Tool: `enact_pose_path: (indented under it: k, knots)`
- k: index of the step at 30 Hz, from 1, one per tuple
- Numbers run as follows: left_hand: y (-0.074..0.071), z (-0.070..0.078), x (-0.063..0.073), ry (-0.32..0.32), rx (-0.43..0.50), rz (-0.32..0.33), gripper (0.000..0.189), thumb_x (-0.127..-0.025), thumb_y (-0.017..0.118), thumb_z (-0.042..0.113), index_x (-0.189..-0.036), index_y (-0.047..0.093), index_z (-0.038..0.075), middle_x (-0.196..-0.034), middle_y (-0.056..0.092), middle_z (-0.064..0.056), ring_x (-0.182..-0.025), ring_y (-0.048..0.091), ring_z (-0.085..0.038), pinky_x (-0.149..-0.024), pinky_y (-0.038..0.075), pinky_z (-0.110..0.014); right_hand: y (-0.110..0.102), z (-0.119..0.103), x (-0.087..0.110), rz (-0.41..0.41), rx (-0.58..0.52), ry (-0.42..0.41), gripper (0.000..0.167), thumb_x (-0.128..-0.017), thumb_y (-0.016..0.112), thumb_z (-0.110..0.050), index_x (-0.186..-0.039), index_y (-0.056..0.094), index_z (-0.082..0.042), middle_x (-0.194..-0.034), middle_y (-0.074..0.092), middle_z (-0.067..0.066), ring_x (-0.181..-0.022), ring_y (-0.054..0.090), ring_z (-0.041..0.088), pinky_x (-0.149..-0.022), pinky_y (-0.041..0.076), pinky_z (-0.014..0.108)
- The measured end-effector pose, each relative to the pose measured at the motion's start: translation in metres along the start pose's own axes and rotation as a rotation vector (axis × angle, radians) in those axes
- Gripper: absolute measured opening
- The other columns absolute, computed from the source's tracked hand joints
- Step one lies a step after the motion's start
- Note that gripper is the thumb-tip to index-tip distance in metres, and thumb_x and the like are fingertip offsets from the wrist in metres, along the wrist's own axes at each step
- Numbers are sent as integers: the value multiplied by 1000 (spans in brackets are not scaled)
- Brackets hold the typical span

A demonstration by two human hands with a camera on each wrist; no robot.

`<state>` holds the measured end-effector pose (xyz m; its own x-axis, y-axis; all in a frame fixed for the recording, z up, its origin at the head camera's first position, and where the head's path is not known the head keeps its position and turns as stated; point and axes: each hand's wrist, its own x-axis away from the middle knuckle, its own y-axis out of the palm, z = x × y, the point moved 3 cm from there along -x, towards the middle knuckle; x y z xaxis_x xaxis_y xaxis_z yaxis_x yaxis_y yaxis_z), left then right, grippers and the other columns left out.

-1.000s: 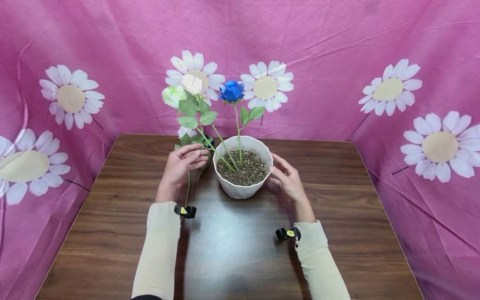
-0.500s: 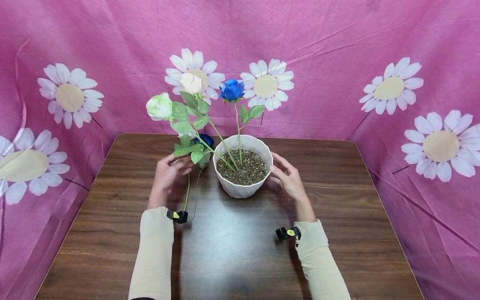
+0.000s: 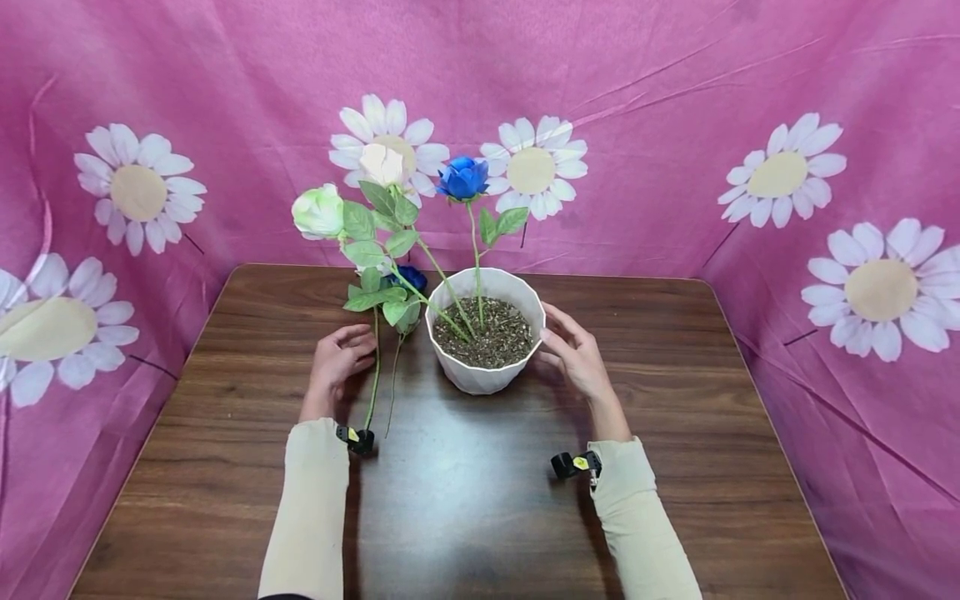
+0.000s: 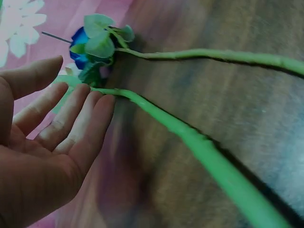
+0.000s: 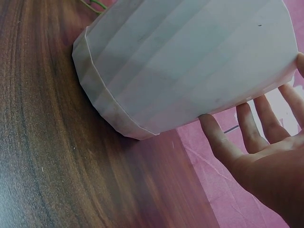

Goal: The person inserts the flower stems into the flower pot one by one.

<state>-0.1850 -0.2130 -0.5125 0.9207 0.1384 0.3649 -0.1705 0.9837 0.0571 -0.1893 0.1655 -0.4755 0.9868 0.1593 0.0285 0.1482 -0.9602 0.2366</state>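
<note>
My left hand (image 3: 339, 367) is beside the green stem (image 4: 171, 124) of a rose lying on the table. Its fingers are extended and grip nothing; the fingertips lie near or against that stem. On the right, my right hand (image 3: 577, 358) rests its fingertips on the outer wall of a white faceted pot (image 5: 180, 61), thumb by the rim. The soil (image 3: 491, 342) in the pot bears a blue rose (image 3: 463, 178), a pale pink rose (image 3: 382, 165) and a green-white rose (image 3: 318, 212), which leans left.
Left of the pot, a second blue rose (image 3: 409, 278) lies low on the wooden table (image 3: 465, 500), partly behind leaves (image 3: 371, 292). A pink cloth (image 3: 637, 100) printed with daisies surrounds the table's back and sides.
My left hand has left the potted green-white rose and moved left and down to the lying stem. That rose now leans further left. The right hand stays at the pot.
</note>
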Motion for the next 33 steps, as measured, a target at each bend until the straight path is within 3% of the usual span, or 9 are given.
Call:
enact_pose_path:
  k: [4, 9, 12, 16, 19, 22, 26, 28, 33]
  knots:
    - [0, -10, -6, 42, -33, 58, 47, -94, 64, -7, -139, 51, -10, -125, 66, -24, -86, 68, -4, -77, 62, -24, 0, 0, 0, 4, 5, 1, 54, -100, 54, 3, -151, 39, 5, -141, 47, 29, -109, 62, 20, -89, 62, 37]
    - [1, -20, -14, 77, -100, 150, 42, -91, 69, -5, -132, 57, -10, -96, 72, -8, -73, 67, -3, -64, 61, -18, 0, 0, 1, 5, 6, 4, 54, -100, 54, 2, -151, 38, 5, -139, 48, 26, -109, 62, 20, -90, 61, 38]
    - [3, -19, -15, 112, -303, 192, 44, -88, 76, 4, -129, 61, -6, -96, 74, -11, -74, 68, -9, -66, 59, -18, 1, 0, 1, 8, 2, 3, 54, -100, 54, 3, -151, 38, 6, -137, 50, 23, -109, 61, 19, -90, 61, 38]
    - [7, -13, -14, 168, -654, 237, 46, -83, 82, 13, -124, 67, 0, -105, 74, -16, -95, 68, -29, -86, 56, -37, 0, -1, 1, 10, 5, 2, 54, -100, 54, 3, -151, 38, 6, -135, 52, 19, -109, 61, 19, -89, 61, 37]
    - [8, -9, -15, 191, -753, 243, 45, -81, 80, 11, -123, 68, 2, -106, 74, -16, -106, 64, -37, -93, 51, -47, 0, -1, 0, 6, 5, 3, 54, -100, 54, 3, -151, 38, 6, -136, 51, 20, -110, 61, 19, -90, 61, 38]
    - [8, -10, -16, 155, -654, 223, 48, -81, 79, 4, -127, 66, 0, -108, 74, -17, -98, 69, -29, -87, 59, -38, 1, 0, 0, 3, -2, 3, 54, -100, 53, 4, -152, 37, 6, -138, 50, 22, -110, 61, 20, -90, 61, 39]
    - [3, -14, -15, 20, -317, 148, 55, -87, 72, -5, -140, 56, -4, -122, 68, -24, -78, 69, -10, -62, 62, -23, 1, -1, 0, 4, -11, -2, 54, -100, 53, 4, -151, 37, 6, -139, 49, 24, -109, 61, 20, -90, 61, 39]
    - [1, -16, -14, -37, -179, 115, 57, -91, 67, -8, -145, 50, -5, -129, 63, -27, -75, 67, -3, -60, 61, -20, 2, -1, 0, 6, -12, -3, 54, -100, 53, 4, -151, 38, 6, -138, 50, 23, -109, 61, 20, -89, 61, 38]
    - [-6, -20, -11, -88, -6, 55, 58, -95, 64, -7, -150, 44, -2, -130, 65, -20, -78, 69, -4, -67, 63, -23, 1, -1, 1, 8, -11, 0, 54, -100, 53, 4, -151, 38, 6, -137, 49, 24, -109, 61, 20, -87, 62, 36]
